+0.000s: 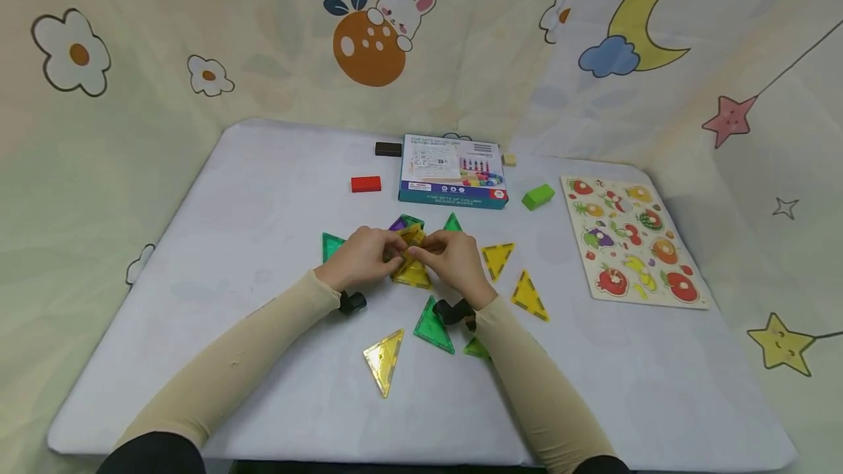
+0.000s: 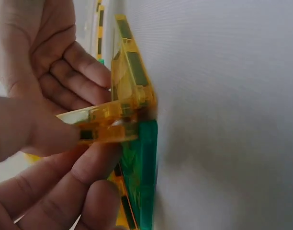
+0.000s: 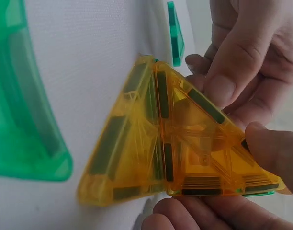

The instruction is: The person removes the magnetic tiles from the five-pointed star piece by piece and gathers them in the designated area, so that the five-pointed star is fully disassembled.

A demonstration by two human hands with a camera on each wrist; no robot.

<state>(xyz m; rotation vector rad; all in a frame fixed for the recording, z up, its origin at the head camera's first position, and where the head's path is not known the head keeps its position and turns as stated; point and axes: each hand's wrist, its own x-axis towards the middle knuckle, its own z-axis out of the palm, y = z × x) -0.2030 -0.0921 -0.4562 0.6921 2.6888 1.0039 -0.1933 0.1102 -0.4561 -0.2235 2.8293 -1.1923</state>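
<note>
left hand [image 1: 364,258]: fingers pinch raised yellow tile [image 3: 208,148]
right hand [image 1: 454,258]: fingers pinch same tile
risk: uneven squeeze likely snaps magnetic edge off flat yellow tile [image 3: 122,148] beneath fingers; tile drops to surface [image 1: 263,189]

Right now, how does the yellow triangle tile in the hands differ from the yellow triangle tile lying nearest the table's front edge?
The held yellow tile is lifted and tilted, pinched by the left hand and right hand, and joined edge-to-edge with another tile. The front yellow tile lies flat, alone and untouched. Both are translucent yellow triangles.

Soft, even light fills the room, shadows faint; the head view bends at its edges, and both wrist close-ups blur slightly
</note>
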